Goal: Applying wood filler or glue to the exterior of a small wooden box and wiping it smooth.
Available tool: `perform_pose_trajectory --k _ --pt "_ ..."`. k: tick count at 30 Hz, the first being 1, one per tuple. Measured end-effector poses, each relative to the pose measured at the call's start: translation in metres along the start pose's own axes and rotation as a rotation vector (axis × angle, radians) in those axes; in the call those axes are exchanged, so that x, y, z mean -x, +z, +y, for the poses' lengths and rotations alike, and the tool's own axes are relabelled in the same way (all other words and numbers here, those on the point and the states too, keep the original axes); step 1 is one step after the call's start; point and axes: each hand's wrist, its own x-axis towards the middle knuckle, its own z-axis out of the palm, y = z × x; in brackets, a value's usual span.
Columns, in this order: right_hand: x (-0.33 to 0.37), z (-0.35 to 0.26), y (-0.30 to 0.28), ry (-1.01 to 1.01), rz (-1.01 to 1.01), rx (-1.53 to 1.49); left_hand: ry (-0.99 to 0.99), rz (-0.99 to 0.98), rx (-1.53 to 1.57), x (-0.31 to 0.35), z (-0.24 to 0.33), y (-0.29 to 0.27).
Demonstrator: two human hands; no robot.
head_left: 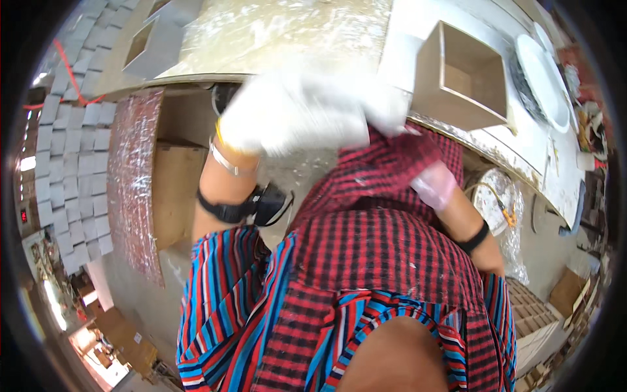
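Observation:
My left hand [261, 117] is covered by a white glove with a yellow cuff, and motion smears its fingers. From it a blurred white shape stretches right to the table edge; I cannot make out whether it is all glove or a held cloth. My right hand [434, 185], in a thin pinkish covering at the wrist, reaches into the raised fold of my red and black checked apron [392, 245]. The cloth hides its fingers. Just beyond the hands, an open-topped grey-brown box [460, 75] stands on the white table [401, 39].
A glue-smeared board [281, 32] lies on the table, with another box [153, 49] at its left. White round dishes [545, 81] stand far right. Grey blocks [72, 183] are stacked at left beside a red-brown panel [134, 183]. A white bucket [490, 199] sits below the table.

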Motion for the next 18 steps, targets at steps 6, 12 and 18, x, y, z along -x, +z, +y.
perform_pose_trajectory --k 6,12,18 --pt "0.006 -0.071 0.07 -0.043 -0.021 0.703 0.062 0.971 0.101 0.021 -0.001 -0.019" --pt "-0.003 -0.059 0.069 -0.616 -0.247 1.218 0.173 1.071 0.317 0.025 0.0 0.025" --pt "0.006 -0.08 0.073 -0.596 -0.509 1.511 0.239 1.152 0.307 0.021 0.014 0.029"
